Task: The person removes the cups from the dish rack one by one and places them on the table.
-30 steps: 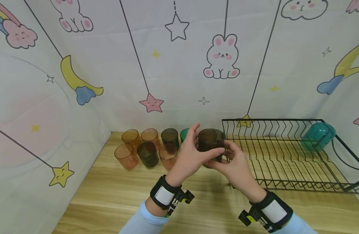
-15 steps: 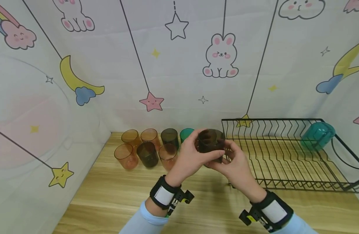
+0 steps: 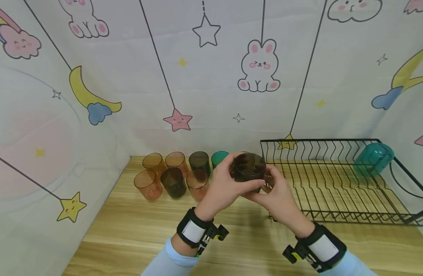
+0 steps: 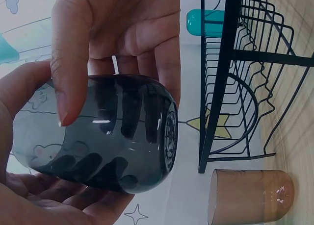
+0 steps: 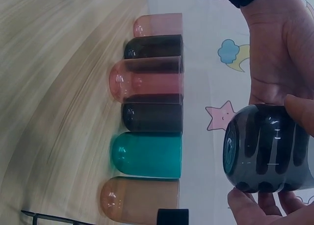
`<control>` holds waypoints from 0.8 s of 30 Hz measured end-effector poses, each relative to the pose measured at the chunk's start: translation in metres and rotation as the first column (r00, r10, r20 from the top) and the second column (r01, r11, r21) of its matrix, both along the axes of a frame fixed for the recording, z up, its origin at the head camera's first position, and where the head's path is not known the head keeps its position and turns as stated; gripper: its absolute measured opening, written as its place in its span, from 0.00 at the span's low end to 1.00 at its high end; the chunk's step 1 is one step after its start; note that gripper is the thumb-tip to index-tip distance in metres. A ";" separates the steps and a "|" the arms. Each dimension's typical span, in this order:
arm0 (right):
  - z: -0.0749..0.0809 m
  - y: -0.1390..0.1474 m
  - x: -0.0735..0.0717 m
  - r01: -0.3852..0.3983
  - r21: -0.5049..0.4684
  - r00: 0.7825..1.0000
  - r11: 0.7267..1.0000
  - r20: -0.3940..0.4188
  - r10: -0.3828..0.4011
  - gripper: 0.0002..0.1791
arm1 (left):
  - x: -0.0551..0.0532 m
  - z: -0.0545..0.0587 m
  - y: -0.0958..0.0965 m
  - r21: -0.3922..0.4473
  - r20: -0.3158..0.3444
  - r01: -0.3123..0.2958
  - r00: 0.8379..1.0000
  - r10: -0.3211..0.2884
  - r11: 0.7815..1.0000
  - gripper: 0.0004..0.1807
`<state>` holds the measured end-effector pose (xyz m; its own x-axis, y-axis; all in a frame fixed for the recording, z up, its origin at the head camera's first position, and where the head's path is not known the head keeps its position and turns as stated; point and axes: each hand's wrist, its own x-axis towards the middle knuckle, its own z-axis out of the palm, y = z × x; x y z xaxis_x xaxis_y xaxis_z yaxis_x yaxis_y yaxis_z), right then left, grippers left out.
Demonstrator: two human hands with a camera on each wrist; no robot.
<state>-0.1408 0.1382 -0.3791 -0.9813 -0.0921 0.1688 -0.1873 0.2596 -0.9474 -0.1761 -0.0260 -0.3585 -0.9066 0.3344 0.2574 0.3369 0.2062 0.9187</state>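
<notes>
A smoky dark grey drinking glass (image 3: 249, 168) is held up above the table between both hands. My left hand (image 3: 227, 179) grips it from the left, thumb across the near side. My right hand (image 3: 278, 195) grips it from the right and below. Through the clear wall of the glass (image 4: 115, 137), fingers show on both sides in the left wrist view. Its rounded base points toward the table in the wrist views. Behind the hands, a teal glass (image 5: 147, 155) and an amber-brown glass (image 5: 140, 200) stand on the table; the brown one is hidden in the head view.
Several orange, pink and dark glasses, such as a pink-orange glass (image 3: 148, 185) and a dark glass (image 3: 173, 183), stand in two rows at left. A black wire dish rack (image 3: 322, 213) stands at right, holding a tilted teal glass (image 3: 373, 159). A patterned cloth wall (image 3: 211, 84) rises behind.
The left fingers, raised off the glass at first, have come down around its far side. The glass has turned slightly between the hands, which otherwise stay in place.
</notes>
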 end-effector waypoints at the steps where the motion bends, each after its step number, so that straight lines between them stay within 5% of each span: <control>1: 0.000 0.000 0.000 -0.003 0.000 1.000 1.000 -0.002 0.003 0.40 | 0.000 0.000 0.000 0.002 -0.002 0.001 1.000 -0.001 1.000 0.42; 6: -0.001 0.001 0.000 -0.013 0.004 1.000 1.000 -0.012 0.013 0.41 | 0.000 -0.001 0.000 0.005 -0.008 -0.007 1.000 0.007 1.000 0.42; 14: 0.001 0.011 0.001 0.002 0.041 1.000 0.999 -0.017 -0.002 0.45 | 0.000 -0.008 -0.001 -0.013 -0.036 -0.136 0.990 0.136 0.991 0.42; 24: -0.002 0.036 -0.002 0.098 0.102 0.994 0.990 -0.065 -0.091 0.38 | -0.009 -0.040 -0.009 -0.080 0.031 -0.330 0.942 0.333 0.941 0.46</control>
<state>-0.1424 0.1740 -0.3808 -0.9748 -0.0197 0.2224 -0.2133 0.3760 -0.9017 -0.1851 -0.0352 -0.3986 -0.9790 0.0292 0.2020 0.1985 0.3657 0.9093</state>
